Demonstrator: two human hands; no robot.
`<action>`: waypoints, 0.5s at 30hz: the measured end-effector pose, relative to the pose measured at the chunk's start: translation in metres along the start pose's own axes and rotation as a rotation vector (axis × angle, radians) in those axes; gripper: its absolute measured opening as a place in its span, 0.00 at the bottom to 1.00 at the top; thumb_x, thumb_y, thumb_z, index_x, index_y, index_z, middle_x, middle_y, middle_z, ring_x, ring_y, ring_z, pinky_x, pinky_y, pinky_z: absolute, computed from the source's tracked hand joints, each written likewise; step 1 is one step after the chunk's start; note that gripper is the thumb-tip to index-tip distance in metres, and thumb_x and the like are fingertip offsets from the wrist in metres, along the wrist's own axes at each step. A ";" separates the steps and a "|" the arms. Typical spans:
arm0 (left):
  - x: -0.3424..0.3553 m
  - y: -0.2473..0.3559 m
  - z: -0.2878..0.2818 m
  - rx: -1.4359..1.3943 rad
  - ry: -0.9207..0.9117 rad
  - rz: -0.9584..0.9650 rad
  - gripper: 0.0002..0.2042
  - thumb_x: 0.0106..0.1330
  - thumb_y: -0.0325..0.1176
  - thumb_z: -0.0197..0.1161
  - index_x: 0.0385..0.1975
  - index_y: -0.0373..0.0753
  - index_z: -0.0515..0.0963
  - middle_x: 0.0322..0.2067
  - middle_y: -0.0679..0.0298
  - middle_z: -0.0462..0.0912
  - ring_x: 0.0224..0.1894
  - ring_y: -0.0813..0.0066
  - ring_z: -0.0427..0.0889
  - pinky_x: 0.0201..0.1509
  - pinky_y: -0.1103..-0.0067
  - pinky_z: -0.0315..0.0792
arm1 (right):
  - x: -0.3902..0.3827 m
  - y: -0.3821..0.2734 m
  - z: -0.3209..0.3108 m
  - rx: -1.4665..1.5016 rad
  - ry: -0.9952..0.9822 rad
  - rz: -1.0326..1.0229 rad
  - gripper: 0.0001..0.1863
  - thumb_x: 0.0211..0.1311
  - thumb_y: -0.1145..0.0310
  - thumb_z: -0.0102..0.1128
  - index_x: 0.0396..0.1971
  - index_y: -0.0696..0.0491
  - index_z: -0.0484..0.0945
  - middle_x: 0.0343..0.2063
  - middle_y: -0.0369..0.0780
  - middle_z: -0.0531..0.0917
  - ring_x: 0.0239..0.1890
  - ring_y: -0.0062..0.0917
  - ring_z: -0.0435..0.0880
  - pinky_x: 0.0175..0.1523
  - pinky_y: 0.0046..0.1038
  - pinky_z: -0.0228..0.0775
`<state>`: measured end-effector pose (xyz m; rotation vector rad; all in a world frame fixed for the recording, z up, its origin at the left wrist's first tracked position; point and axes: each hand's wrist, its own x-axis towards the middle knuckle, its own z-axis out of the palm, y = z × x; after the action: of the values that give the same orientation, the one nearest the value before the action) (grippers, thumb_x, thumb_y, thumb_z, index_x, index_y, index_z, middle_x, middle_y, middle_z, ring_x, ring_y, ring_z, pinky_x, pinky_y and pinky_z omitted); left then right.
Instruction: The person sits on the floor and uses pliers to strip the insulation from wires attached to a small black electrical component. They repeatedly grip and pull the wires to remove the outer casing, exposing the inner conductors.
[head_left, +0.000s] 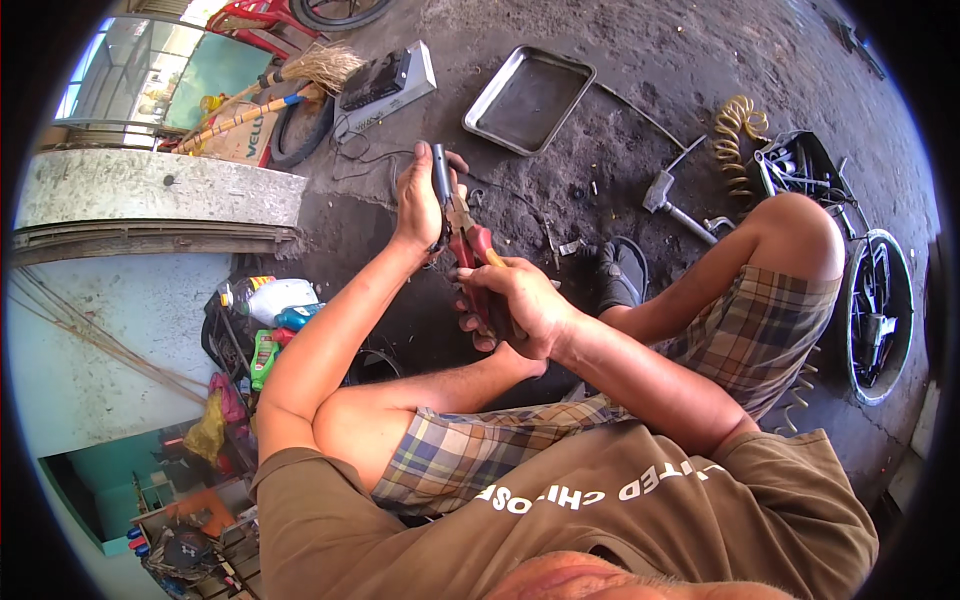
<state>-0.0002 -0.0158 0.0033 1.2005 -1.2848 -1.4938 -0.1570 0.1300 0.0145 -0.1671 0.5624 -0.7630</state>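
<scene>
Left hand closed around a dark rod, held upright at centre; right hand squeezing red-handled pliers, jaws biting the rod's lower end. Work apparently midway: grip set, rod not yet released. Empty metal tray on the floor at 12 o'clock, hammer at 2 o'clock

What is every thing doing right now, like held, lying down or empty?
Left hand: closed around the dark rod.
Dark rod: held upright.
Right hand: squeezing the pliers' handles.
Red-handled pliers: gripping the rod.
Metal tray: flat on floor, empty.
Broom: lying down.
</scene>
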 end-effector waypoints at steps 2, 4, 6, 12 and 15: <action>0.000 -0.001 0.000 -0.013 0.005 -0.011 0.33 0.81 0.64 0.47 0.37 0.35 0.81 0.22 0.73 0.71 0.21 0.84 0.72 0.26 0.83 0.69 | 0.003 0.003 -0.003 0.055 -0.037 0.018 0.13 0.73 0.62 0.60 0.51 0.51 0.75 0.34 0.38 0.80 0.28 0.25 0.79 0.29 0.30 0.69; 0.001 -0.001 -0.001 -0.022 -0.007 -0.017 0.34 0.81 0.64 0.47 0.37 0.34 0.81 0.22 0.73 0.71 0.21 0.84 0.72 0.26 0.83 0.69 | 0.008 0.007 -0.009 0.120 -0.096 0.038 0.12 0.72 0.64 0.59 0.50 0.51 0.74 0.34 0.37 0.79 0.28 0.24 0.78 0.28 0.30 0.66; 0.002 0.000 -0.003 -0.028 -0.033 -0.017 0.34 0.81 0.65 0.47 0.37 0.32 0.81 0.22 0.72 0.71 0.20 0.84 0.71 0.26 0.82 0.69 | 0.012 0.008 -0.013 0.194 -0.178 0.064 0.11 0.69 0.66 0.60 0.47 0.51 0.73 0.33 0.37 0.78 0.28 0.24 0.78 0.28 0.30 0.65; 0.007 0.005 -0.007 0.018 -0.116 0.058 0.36 0.80 0.65 0.48 0.38 0.29 0.82 0.21 0.71 0.71 0.20 0.84 0.70 0.27 0.82 0.69 | 0.006 0.002 -0.013 0.197 -0.252 0.121 0.10 0.71 0.65 0.54 0.49 0.46 0.72 0.32 0.33 0.74 0.27 0.19 0.70 0.29 0.25 0.60; 0.008 0.006 -0.018 0.063 -0.172 0.074 0.37 0.80 0.65 0.47 0.39 0.28 0.82 0.20 0.72 0.71 0.20 0.85 0.68 0.27 0.82 0.68 | 0.007 0.002 -0.015 0.212 -0.276 0.164 0.09 0.71 0.65 0.53 0.49 0.46 0.72 0.31 0.32 0.73 0.27 0.18 0.70 0.28 0.24 0.58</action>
<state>0.0152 -0.0279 0.0073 1.0703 -1.4847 -1.5393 -0.1601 0.1270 -0.0021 -0.0277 0.2277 -0.6218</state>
